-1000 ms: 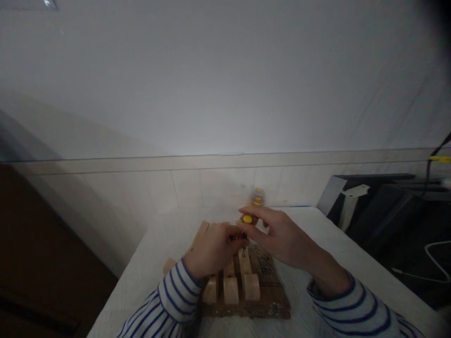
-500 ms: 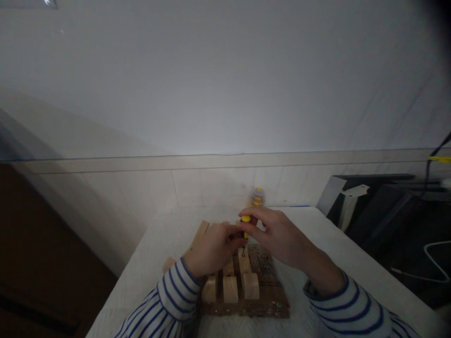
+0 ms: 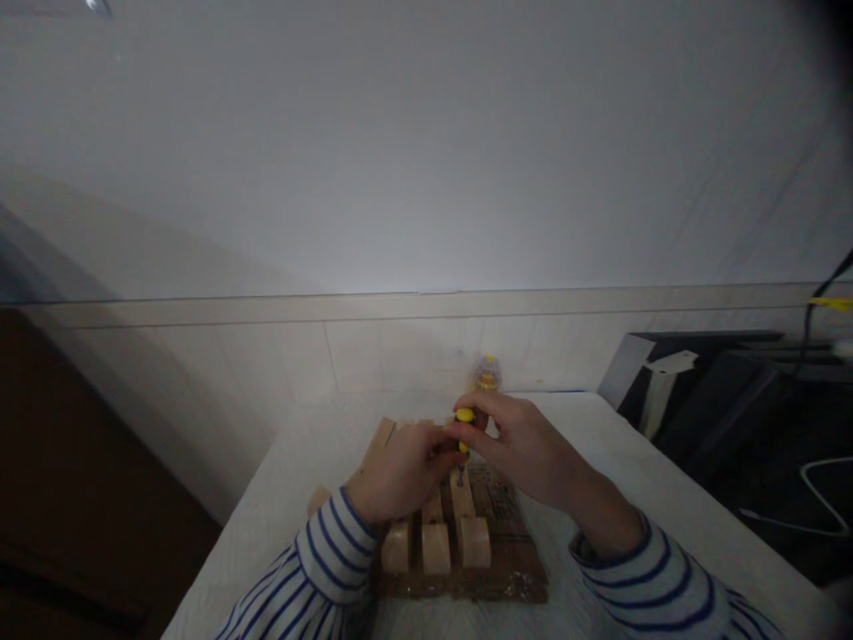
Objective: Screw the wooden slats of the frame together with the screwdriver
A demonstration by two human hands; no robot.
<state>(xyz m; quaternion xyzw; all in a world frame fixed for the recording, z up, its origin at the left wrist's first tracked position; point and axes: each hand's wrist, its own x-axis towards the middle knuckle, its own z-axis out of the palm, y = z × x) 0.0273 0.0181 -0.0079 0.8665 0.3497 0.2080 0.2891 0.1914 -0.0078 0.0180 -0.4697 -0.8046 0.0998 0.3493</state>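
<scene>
A small yellow-and-dark screwdriver (image 3: 465, 415) stands upright over a narrow wooden piece (image 3: 461, 496). Its top sits between the thumb and fingers of my right hand (image 3: 526, 444). Lower down, the fingertips of my left hand (image 3: 410, 467) close around the yellow part near the shaft. Just under the fingers, a small dark metal bit meets the wood; I cannot make out its exact shape. Pale wooden blocks (image 3: 436, 548) stand in a row at the near side, on a brown board (image 3: 526, 556). My left hand hides part of the wooden pieces behind it.
A white-covered table (image 3: 267, 542) carries the board. Behind my hands stands a clear container with yellow contents (image 3: 487, 373), close to the wall (image 3: 400, 347). Dark flat panels (image 3: 733, 400) lean at the right, with a white cable (image 3: 819, 462) near them.
Both hands stay in nearly the same place on the screwdriver. My right wrist and sleeve have shifted slightly to the left.
</scene>
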